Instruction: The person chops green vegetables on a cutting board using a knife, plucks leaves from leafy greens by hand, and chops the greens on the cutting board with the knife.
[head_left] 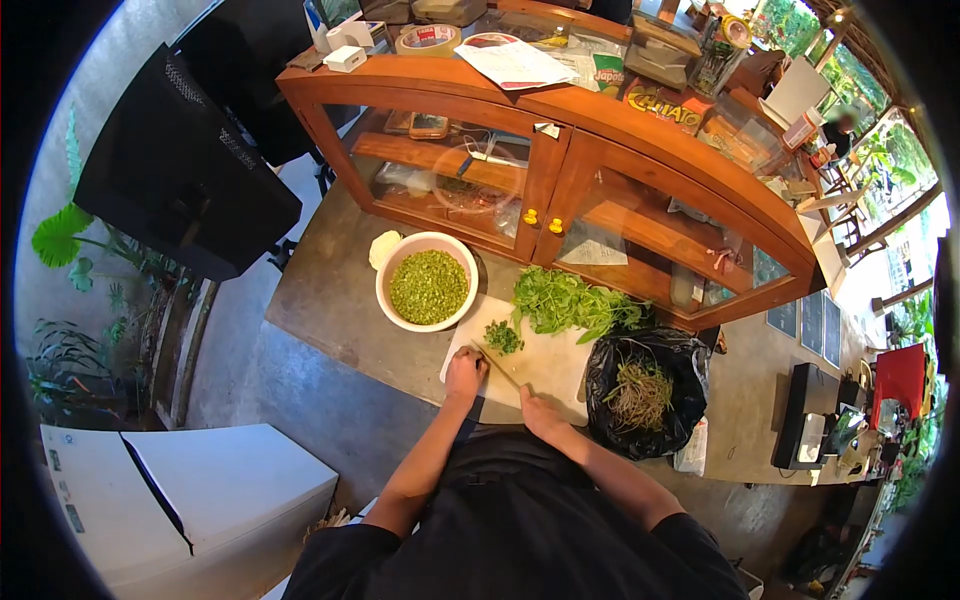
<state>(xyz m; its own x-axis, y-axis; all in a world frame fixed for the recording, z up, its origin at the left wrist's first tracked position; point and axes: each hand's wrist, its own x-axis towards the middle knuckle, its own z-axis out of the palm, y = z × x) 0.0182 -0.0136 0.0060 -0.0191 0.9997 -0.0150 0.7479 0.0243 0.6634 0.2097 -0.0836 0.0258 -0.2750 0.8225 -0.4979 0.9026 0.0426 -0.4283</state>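
My right hand [541, 412] is closed around the handle of a knife [500, 368], whose blade slants up and left across a white cutting board [557, 368]. By the blade's far end, at the board's left edge, my left hand [465, 373] has its fingers curled; whether they grip anything is hidden. Just beyond the blade lies a small heap of chopped green leaves [503, 337]. Whole leafy greens [565, 302] spread over the back of the board. A pale bowl [427, 327] of finely chopped green pieces stands at the back left, touching or close to the board.
Right of the board sits a black plastic bag [690, 365] with cut stems [640, 395] inside. A wooden glass-door cabinet [545, 190] rises behind, with papers and a tape roll [428, 40] on top. A white refrigerator [240, 480] stands at lower left; a pale lump [383, 249] lies beside the bowl.
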